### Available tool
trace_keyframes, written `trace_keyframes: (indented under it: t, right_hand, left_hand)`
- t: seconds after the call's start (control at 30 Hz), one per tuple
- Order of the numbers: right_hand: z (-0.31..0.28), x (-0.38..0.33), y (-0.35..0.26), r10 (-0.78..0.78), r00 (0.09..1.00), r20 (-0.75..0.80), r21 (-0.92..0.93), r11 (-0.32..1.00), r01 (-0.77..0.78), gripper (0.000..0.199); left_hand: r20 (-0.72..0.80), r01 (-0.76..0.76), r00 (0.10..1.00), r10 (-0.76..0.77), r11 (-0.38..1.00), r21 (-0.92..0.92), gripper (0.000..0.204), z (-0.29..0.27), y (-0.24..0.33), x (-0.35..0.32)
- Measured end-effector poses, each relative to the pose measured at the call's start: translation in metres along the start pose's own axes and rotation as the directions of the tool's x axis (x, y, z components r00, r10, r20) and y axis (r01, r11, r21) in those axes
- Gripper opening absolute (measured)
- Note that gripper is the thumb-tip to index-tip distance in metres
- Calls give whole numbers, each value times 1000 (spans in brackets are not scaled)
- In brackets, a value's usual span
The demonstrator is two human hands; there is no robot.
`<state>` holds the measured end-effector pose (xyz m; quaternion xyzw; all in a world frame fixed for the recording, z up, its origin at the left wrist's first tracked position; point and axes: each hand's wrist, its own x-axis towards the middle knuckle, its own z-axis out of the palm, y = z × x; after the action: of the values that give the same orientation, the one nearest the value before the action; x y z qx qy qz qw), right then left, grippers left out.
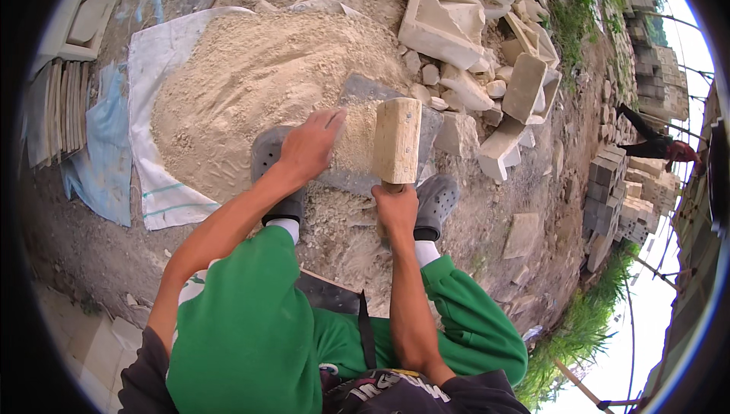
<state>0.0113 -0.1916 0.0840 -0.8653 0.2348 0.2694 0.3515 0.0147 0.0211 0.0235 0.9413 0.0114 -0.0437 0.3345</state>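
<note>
My right hand (397, 212) is closed round the handle of a wooden mallet (397, 139), whose pale block head stands up over a dark flat slab (359, 88). With its fingers stretched out, my left hand (312, 142) is over the slab's left side and appears to hold nothing. Between the hands, pale crushed grit (354, 140) covers part of the slab. Left of and beyond the slab, a broad heap of sandy crushed material (258, 72) lies on a white sheet (152, 72). Whether my left fingers touch the grit, I cannot tell.
Broken pale block pieces (441, 26) pile up at the far right. My grey clogs (437, 205) flank the slab. Leaning boards (57, 110) and a blue sheet (110, 148) lie at left. At far right stand stacked grey blocks (604, 186) and another person (658, 144).
</note>
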Motion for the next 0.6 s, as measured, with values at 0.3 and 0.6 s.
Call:
trace_keyframes:
  t: [0.3, 0.6]
  right_hand:
    - [-19, -2, -18, -116, 993, -16, -18, 993, 116, 44]
    - [40, 19, 16, -525, 818, -236, 113, 821, 559, 36]
  left_hand:
    - [-48, 73, 996, -78, 993, -95, 60, 11, 2, 10]
    - [74, 106, 993, -96, 983, -147, 56, 5, 0, 9]
